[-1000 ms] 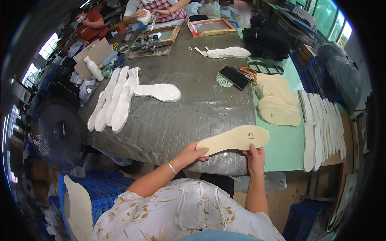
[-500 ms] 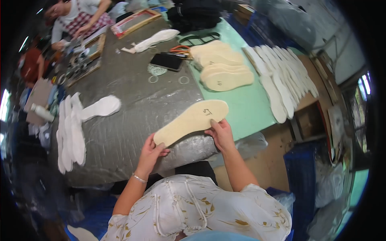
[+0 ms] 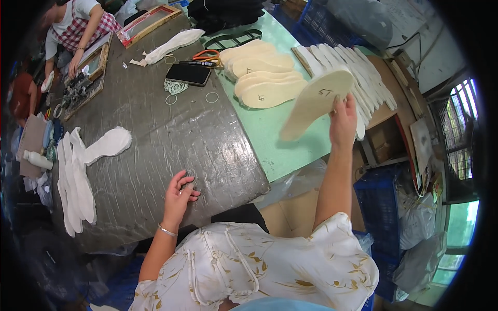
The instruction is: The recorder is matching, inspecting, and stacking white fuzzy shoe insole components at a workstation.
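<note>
A cream shoe insole (image 3: 314, 103) with a handwritten mark is raised over the right side of the table, tilted. My right hand (image 3: 343, 118) pinches its edge between thumb and fingers. My left hand (image 3: 180, 196), wearing a bracelet, hovers at the near edge of the grey plastic-covered table (image 3: 150, 181), empty with its fingers apart. Beyond the raised insole lies a pile of cream insoles (image 3: 267, 88) on the green mat (image 3: 270, 150). Behind my right hand are rows of white insoles (image 3: 363, 78), partly covered by the held one.
White fleecy insoles (image 3: 78, 176) lie at the left. Farther back are a black phone (image 3: 188, 74), rubber bands (image 3: 176, 88), orange-handled scissors (image 3: 207, 55) and a white bundle (image 3: 174, 45). A co-worker (image 3: 80, 26) works at the far left. Blue crates (image 3: 378, 212) stand at the right.
My left hand has let go of the insole and moved slightly left. My right hand has carried it right and away from me, tilting it more upright. The view has shifted somewhat.
</note>
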The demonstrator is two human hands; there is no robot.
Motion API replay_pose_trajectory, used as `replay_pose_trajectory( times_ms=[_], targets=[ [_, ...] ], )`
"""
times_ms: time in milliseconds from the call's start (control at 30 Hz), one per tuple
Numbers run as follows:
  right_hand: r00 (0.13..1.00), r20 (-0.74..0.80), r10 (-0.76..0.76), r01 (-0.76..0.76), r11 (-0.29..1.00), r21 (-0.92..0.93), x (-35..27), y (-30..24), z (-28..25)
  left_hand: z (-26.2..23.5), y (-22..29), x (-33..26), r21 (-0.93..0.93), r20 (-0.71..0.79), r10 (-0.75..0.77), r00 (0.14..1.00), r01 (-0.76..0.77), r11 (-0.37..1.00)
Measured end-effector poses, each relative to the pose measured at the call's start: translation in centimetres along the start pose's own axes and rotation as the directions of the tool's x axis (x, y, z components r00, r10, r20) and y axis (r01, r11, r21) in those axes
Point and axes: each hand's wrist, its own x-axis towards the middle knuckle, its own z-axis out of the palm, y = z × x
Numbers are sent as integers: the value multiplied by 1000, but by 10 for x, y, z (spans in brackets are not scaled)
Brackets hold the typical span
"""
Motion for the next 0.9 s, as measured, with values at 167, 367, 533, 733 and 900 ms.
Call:
replay_pose_trajectory(
  times_ms=[167,367,533,733,900],
  targets=[
    [824,553,123,185,864,-468,41,14,40,0,-4,1,0,-37,-1,999,1,1000],
    [602,766,224,582,533,-613,63,124,81,-8,-14,0,-15,-60,23,998,-24,1000],
    [710,676,-197,695,351,-628,55,153,52,-4,-16,4,-56,50,56,997,-53,997],
    [726,650,-225,663,480,-574,-10,119,130,-12,-17,-9,-116,33,140,990,-136,984],
    [529,848,-17,577,741,-345,-98,104,249,-28,-21,-33,29,-65,278,958,-277,961]
  ],
)
